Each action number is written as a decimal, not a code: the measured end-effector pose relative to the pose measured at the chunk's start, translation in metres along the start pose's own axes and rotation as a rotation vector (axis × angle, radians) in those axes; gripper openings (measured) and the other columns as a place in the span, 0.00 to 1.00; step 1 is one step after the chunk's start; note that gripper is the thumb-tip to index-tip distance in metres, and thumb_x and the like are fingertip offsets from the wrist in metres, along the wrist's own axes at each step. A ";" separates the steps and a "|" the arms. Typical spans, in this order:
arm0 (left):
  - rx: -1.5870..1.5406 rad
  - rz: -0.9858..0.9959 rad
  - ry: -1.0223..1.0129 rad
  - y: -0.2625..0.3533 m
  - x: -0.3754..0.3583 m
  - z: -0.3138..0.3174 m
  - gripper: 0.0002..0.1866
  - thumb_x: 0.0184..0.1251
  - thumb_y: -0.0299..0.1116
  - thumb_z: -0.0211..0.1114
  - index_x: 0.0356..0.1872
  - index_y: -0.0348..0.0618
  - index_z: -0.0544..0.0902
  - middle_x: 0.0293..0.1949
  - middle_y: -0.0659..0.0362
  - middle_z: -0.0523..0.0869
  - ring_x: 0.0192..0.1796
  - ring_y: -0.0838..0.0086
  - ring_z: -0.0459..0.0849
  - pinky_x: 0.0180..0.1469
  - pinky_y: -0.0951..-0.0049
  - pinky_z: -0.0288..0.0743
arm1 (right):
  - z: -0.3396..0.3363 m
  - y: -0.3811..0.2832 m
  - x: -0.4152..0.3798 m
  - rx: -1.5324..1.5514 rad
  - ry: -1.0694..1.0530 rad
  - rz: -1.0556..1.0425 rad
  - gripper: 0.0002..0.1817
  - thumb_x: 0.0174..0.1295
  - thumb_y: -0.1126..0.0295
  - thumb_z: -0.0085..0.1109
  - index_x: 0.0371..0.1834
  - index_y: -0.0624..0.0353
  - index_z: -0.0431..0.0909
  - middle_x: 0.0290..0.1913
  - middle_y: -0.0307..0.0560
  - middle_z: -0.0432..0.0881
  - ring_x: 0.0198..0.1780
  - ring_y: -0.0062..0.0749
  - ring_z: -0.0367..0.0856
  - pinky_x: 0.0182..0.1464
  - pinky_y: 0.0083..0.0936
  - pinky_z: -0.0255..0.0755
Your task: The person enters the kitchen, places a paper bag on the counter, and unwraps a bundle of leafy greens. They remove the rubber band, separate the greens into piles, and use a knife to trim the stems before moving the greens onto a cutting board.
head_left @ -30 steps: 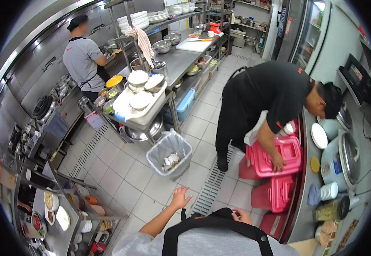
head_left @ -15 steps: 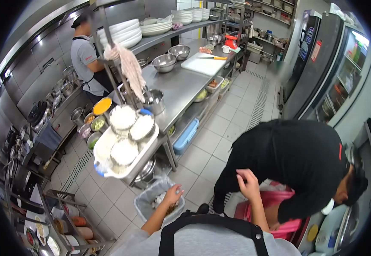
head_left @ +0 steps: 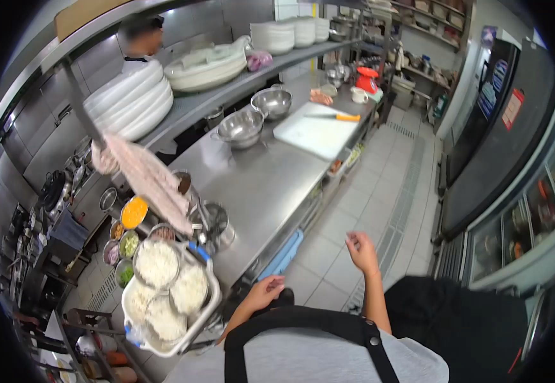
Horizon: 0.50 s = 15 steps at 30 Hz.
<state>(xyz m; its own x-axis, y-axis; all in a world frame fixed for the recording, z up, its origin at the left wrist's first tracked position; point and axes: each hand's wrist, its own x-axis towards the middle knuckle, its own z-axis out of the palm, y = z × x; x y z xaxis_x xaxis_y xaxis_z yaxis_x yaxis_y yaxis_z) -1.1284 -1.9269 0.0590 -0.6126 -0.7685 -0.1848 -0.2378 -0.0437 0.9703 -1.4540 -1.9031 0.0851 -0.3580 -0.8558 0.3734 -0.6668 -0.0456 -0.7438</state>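
Note:
My left hand (head_left: 263, 292) is in the air in front of my apron, near the steel table's front corner. Its fingers are loosely bent and I see nothing in them. To the right, over the tiled floor, my right hand (head_left: 362, 251) is raised with loosely curled fingers apart from the thumb, also without anything in it. Nearest on the left stands a white tub (head_left: 212, 295) with several bowls of white rice (head_left: 158, 263) in it. Behind the tub a steel pot (head_left: 221, 228) holds utensils.
The steel table (head_left: 252, 185) bears metal colanders (head_left: 241, 129), a white cutting board (head_left: 309, 137) and an orange-handled knife (head_left: 346, 117). Stacked plates (head_left: 130, 102) fill the shelf above. One person (head_left: 143, 41) stands behind it; another in black (head_left: 453, 319) is close on my right. Fridges (head_left: 513, 127) line the right.
My view has moved forward, closer to the steel table and the rice tub. The lined bin and pink container are out of view. Both hands remain raised and apart, their fingers slightly more curled.

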 end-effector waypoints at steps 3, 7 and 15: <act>-0.005 0.068 0.110 0.003 0.053 -0.034 0.17 0.63 0.32 0.60 0.52 0.40 0.74 0.41 0.55 0.81 0.43 0.76 0.79 0.46 0.76 0.74 | 0.023 0.066 0.037 -0.053 -0.075 0.177 0.13 0.51 0.68 0.62 0.38 0.61 0.77 0.34 0.52 0.77 0.30 0.37 0.77 0.33 0.29 0.72; -0.004 0.021 0.287 0.012 0.108 -0.066 0.16 0.63 0.33 0.59 0.51 0.39 0.74 0.40 0.57 0.81 0.42 0.76 0.79 0.48 0.76 0.72 | 0.039 0.105 0.139 -0.087 -0.173 0.221 0.15 0.49 0.67 0.63 0.39 0.60 0.77 0.36 0.54 0.76 0.35 0.40 0.76 0.38 0.30 0.72; -0.005 -0.013 0.469 0.047 0.204 -0.062 0.17 0.63 0.36 0.60 0.50 0.40 0.75 0.41 0.57 0.80 0.43 0.76 0.79 0.45 0.75 0.73 | 0.086 0.206 0.475 -0.283 0.155 -0.283 0.21 0.47 0.69 0.66 0.45 0.62 0.74 0.42 0.55 0.75 0.47 0.49 0.71 0.53 0.37 0.64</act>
<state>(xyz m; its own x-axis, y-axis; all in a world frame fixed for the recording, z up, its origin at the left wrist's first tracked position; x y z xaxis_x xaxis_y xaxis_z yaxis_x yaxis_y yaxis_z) -1.2183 -2.1255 0.0768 -0.2027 -0.9734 -0.1071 -0.2390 -0.0569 0.9694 -1.7051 -2.3635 0.0620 -0.2150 -0.7415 0.6356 -0.8979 -0.1058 -0.4272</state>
